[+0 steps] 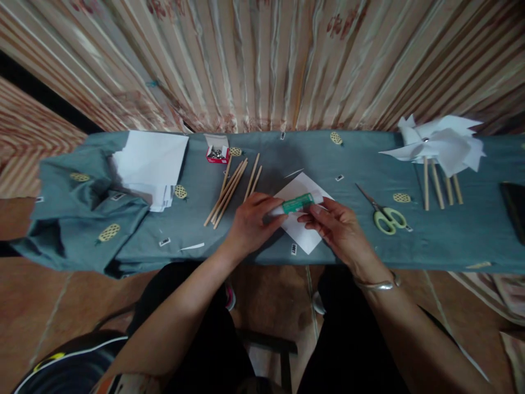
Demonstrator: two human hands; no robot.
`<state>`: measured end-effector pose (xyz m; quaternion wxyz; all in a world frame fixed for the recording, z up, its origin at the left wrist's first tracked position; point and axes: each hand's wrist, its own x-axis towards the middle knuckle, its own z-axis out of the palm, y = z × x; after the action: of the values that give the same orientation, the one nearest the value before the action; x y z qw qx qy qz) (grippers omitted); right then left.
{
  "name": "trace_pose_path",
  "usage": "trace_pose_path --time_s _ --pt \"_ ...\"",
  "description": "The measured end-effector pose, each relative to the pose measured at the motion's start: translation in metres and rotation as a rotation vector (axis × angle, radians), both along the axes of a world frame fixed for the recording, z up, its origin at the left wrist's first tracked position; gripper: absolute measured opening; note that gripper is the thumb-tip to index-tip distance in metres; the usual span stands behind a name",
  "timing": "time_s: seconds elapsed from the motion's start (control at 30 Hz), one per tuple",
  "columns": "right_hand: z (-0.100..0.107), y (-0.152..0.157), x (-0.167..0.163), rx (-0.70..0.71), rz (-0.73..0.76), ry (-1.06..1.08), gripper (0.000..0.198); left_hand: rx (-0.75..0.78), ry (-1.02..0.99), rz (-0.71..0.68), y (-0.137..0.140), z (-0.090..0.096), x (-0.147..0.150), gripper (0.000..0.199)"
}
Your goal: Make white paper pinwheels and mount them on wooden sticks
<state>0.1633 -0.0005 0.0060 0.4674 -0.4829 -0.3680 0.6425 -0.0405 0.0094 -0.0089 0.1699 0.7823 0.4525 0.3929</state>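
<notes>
Between my two hands is a glue stick (298, 203) with a green label and white ends, held sideways. My left hand (255, 221) pinches its left end between thumb and fingers. At the other end, the thumb and fingers of my right hand (336, 225) close on the white part. Just beneath lies a square sheet of white paper (305, 235), turned with a corner toward me and partly covered by my hands. Several wooden sticks (228, 191) lie left of my left hand. To the right of my right hand rest scissors (385, 218) with pale green handles.
A stack of white paper (158, 158) lies on the left of the cloth-covered table (356, 150). A small red box (217, 155) of metal pins stands open behind the sticks. White paper pinwheels (445, 143) on sticks lie at the right, near a dark object (513, 208). Curtains hang behind.
</notes>
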Motion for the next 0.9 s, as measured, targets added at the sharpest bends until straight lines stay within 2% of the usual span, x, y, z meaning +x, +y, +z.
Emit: trace_pose_path --time_s 0.17,0.27,0.4,0.53,0.63,0.67,0.73,0.83,0.9 --pt "0.001 -0.004 0.021 0.215 -0.027 -0.311 0.028 -0.096 -0.049 0.329 0.013 0.013 -0.059 0.016" --pt "-0.005 -0.006 0.039 0.317 -0.013 -0.549 0.022 -0.174 0.045 0.497 0.017 0.014 -0.102 0.017" --pt "-0.009 -0.013 0.056 0.426 0.09 -0.866 0.023 -0.26 0.235 0.53 0.014 0.005 -0.141 0.021" --pt "-0.008 -0.019 0.06 0.564 0.247 -0.984 0.025 -0.185 0.38 0.437 0.008 -0.001 -0.157 0.017" --pt "-0.01 -0.023 0.059 0.641 0.327 -1.076 0.028 -0.025 0.435 0.411 0.003 0.004 -0.148 0.036" --pt "-0.011 -0.024 0.059 0.658 0.337 -1.102 0.03 0.044 0.434 0.406 0.0 0.006 -0.138 0.045" --pt "-0.013 -0.026 0.059 0.684 0.345 -1.138 0.031 0.159 0.425 0.33 -0.007 0.01 -0.108 0.048" --pt "-0.013 -0.028 0.058 0.718 0.352 -1.161 0.032 0.244 0.402 -0.034 -0.021 0.006 -0.051 0.036" --pt "-0.012 -0.028 0.058 0.726 0.35 -1.171 0.032 0.236 0.437 -0.215 -0.026 -0.002 -0.019 0.034"
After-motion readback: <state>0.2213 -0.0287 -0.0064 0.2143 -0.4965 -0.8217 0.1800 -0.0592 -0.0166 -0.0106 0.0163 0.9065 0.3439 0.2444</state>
